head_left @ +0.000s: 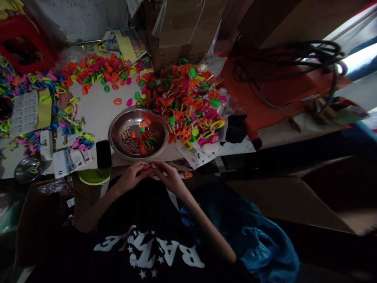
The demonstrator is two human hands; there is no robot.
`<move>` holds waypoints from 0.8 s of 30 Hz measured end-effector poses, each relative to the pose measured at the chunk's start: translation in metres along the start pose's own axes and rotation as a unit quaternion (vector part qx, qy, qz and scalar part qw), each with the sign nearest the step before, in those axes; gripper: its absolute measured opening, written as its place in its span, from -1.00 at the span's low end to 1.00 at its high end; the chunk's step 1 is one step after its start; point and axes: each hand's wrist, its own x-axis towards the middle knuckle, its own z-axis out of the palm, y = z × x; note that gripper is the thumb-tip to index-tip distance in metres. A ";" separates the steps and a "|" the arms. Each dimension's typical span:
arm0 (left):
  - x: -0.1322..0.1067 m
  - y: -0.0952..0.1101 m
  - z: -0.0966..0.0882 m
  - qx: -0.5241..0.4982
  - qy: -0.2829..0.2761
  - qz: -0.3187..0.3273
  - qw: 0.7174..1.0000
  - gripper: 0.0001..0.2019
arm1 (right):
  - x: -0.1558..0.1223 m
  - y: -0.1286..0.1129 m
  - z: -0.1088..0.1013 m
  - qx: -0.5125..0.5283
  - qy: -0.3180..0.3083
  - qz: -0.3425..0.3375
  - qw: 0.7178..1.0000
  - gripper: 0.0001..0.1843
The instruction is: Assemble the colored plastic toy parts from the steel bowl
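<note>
My left hand and my right hand meet just below the table edge, fingers pinched together on a small orange plastic piece. Right above them sits a round steel bowl holding a few orange and green plastic rings and small parts. A big heap of bright plastic rings, orange, pink, green and yellow, lies to the right of the bowl. What exactly the fingertips grip is partly hidden.
A black phone lies left of the bowl, with a green lid below it. More coloured rings spread at the back left. A small steel dish, sticker sheets, a cardboard box and black cables surround the table.
</note>
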 end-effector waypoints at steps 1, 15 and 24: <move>0.000 0.001 0.000 -0.004 0.002 -0.001 1.000 -0.77 | 0.002 0.000 0.000 -0.001 0.004 0.000 1.000 -0.67; 0.003 0.014 -0.014 0.164 0.057 0.044 0.984 -0.75 | 0.003 -0.026 -0.004 -0.088 0.016 -0.080 0.993 -0.75; 0.004 0.013 -0.023 0.283 0.068 0.116 0.950 -0.71 | 0.001 -0.031 -0.002 -0.107 -0.011 -0.115 0.988 -0.74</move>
